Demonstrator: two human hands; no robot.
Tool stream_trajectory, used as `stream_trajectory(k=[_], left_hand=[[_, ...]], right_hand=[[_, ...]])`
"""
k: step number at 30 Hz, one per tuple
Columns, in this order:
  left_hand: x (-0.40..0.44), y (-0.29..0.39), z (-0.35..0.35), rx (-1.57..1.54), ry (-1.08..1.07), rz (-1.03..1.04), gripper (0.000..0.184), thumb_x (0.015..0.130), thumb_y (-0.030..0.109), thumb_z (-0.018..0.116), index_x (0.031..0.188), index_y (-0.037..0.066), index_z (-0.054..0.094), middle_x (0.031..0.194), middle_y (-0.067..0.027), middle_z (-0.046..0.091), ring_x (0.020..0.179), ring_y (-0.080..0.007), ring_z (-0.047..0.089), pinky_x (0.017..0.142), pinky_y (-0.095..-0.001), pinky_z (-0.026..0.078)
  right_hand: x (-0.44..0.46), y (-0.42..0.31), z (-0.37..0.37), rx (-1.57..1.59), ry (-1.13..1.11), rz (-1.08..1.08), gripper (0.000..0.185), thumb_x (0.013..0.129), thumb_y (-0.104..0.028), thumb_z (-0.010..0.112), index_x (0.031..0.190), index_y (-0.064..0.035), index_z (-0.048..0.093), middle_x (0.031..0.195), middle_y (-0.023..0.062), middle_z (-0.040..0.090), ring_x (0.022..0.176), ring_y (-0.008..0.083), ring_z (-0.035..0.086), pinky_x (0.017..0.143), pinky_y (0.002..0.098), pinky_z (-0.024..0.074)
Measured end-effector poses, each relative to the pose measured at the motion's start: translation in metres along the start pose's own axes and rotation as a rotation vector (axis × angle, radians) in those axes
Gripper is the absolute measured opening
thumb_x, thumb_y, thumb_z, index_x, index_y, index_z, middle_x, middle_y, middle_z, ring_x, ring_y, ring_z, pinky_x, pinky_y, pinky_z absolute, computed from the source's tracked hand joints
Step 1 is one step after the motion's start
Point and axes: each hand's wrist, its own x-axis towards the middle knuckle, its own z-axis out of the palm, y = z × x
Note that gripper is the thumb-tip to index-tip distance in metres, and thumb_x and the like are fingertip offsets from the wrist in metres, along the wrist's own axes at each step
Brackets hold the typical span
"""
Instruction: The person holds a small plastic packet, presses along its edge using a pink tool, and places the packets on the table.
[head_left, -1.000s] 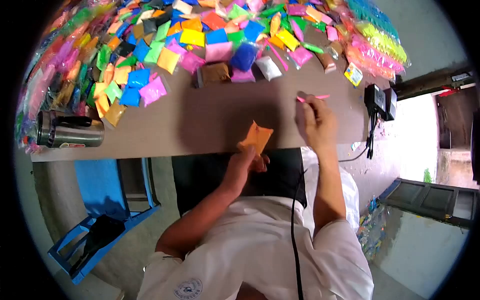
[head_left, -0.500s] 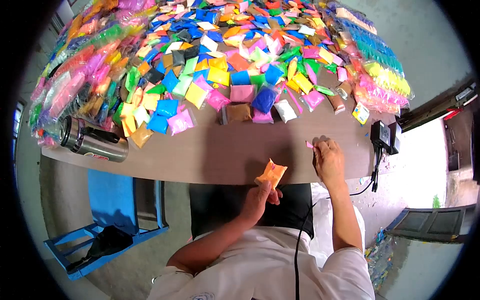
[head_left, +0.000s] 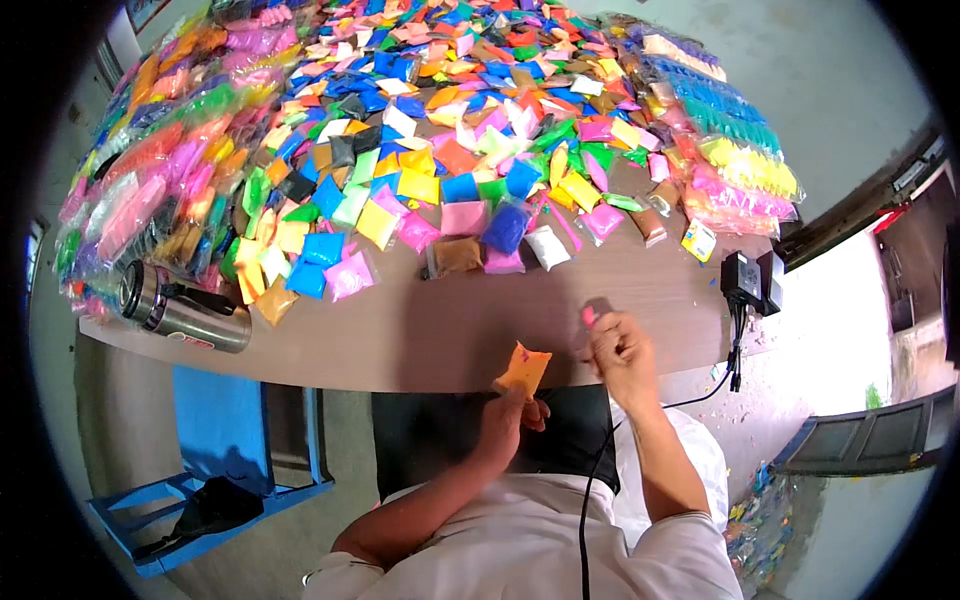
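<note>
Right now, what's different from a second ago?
The right hand, with its small pink thing, moved nearer the body and the orange packet. Nothing was visibly picked up or let go. The left hand still holds the orange packet; the steel flask and the heaped packets stayed put.

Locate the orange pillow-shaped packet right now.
Head view, just below centre: the orange pillow-shaped packet is in the left hand, by the near edge of the brown tabletop, left of the right hand.
</note>
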Motion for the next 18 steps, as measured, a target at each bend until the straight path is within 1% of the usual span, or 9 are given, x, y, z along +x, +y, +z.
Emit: stream_trajectory(k=[1,3,4,5,7,11,14,16,18], left_hand=[[-0.001,0.001,0.002,-0.004,0.022,-0.004,0.057,0.097,0.050,0.041,0.069,0.002,0.052,0.075,-0.0132,0.061,0.063,-0.0153,0.058,0.061,-0.0264,0.050],[0.000,0.001,0.003,-0.007,0.042,-0.006,0.057,0.097,0.051,0.041,0.069,0.001,0.052,0.074,-0.0129,0.061,0.063,-0.0153,0.059,0.060,-0.0258,0.050],[0.001,-0.001,0.003,0.000,0.043,0.014,0.057,0.097,0.051,0.041,0.069,0.001,0.052,0.073,-0.0123,0.061,0.063,-0.0153,0.059,0.059,-0.0253,0.050],[0.000,-0.002,0.002,0.007,0.046,0.032,0.057,0.097,0.051,0.042,0.069,0.001,0.053,0.072,-0.0117,0.060,0.063,-0.0153,0.059,0.058,-0.0248,0.050],[-0.001,-0.001,0.000,-0.006,0.029,0.017,0.055,0.097,0.050,0.042,0.072,0.002,0.053,0.074,-0.0115,0.061,0.065,-0.0160,0.058,0.060,-0.0265,0.049],[-0.002,0.005,0.001,-0.029,0.011,-0.017,0.052,0.098,0.047,0.040,0.075,0.003,0.054,0.076,-0.0107,0.060,0.067,-0.0162,0.057,0.063,-0.0288,0.047],[0.001,0.000,-0.001,-0.032,-0.006,0.016,0.051,0.099,0.047,0.041,0.074,0.004,0.053,0.075,-0.0105,0.060,0.066,-0.0156,0.055,0.064,-0.0297,0.046],[0.000,0.004,0.000,-0.050,-0.004,-0.017,0.050,0.099,0.046,0.041,0.074,0.004,0.053,0.074,-0.0101,0.059,0.066,-0.0157,0.055,0.064,-0.0300,0.046],[-0.001,0.007,0.001,-0.066,0.002,-0.047,0.050,0.099,0.045,0.041,0.073,0.004,0.053,0.073,-0.0097,0.058,0.066,-0.0157,0.055,0.064,-0.0304,0.045]], right_hand=[[-0.004,-0.003,0.003,-0.001,0.004,0.000,0.006,0.093,-0.002,0.049,0.097,-0.0026,0.053,0.073,0.0037,0.062,0.057,0.0104,0.055,0.052,0.0239,0.0448],[-0.009,-0.010,0.016,0.285,-0.094,0.084,0.013,0.092,-0.001,0.049,0.103,0.0001,0.055,0.077,0.0059,0.063,0.066,0.0114,0.059,0.059,0.0238,0.0475],[-0.010,-0.009,0.013,0.344,-0.164,0.163,0.024,0.088,0.002,0.050,0.111,0.0029,0.055,0.088,0.0087,0.063,0.077,0.0131,0.060,0.071,0.0259,0.0501],[-0.013,-0.012,0.015,0.345,-0.164,0.165,0.024,0.088,0.002,0.050,0.111,0.0029,0.055,0.088,0.0087,0.063,0.077,0.0131,0.060,0.071,0.0259,0.0501],[-0.019,-0.022,0.022,0.574,-0.232,0.131,0.035,0.083,0.005,0.052,0.119,0.0045,0.052,0.100,0.0105,0.062,0.088,0.0164,0.062,0.080,0.0292,0.0509],[-0.029,-0.021,0.028,0.687,-0.244,0.093,0.048,0.079,0.009,0.053,0.126,0.0053,0.049,0.110,0.0118,0.059,0.099,0.0191,0.061,0.087,0.0320,0.0497],[-0.033,-0.025,0.031,0.535,-0.245,0.001,0.045,0.082,0.008,0.054,0.127,0.0055,0.049,0.106,0.0122,0.061,0.099,0.0199,0.061,0.088,0.0319,0.0497],[-0.034,-0.017,0.033,0.001,-0.168,-0.102,0.027,0.086,0.001,0.055,0.113,0.0057,0.057,0.101,0.0137,0.065,0.093,0.0183,0.064,0.080,0.0293,0.0505],[-0.033,-0.004,0.037,-0.012,-0.125,-0.142,0.023,0.091,-0.003,0.052,0.111,0.0059,0.057,0.095,0.0114,0.065,0.088,0.0171,0.064,0.079,0.0279,0.0510]])
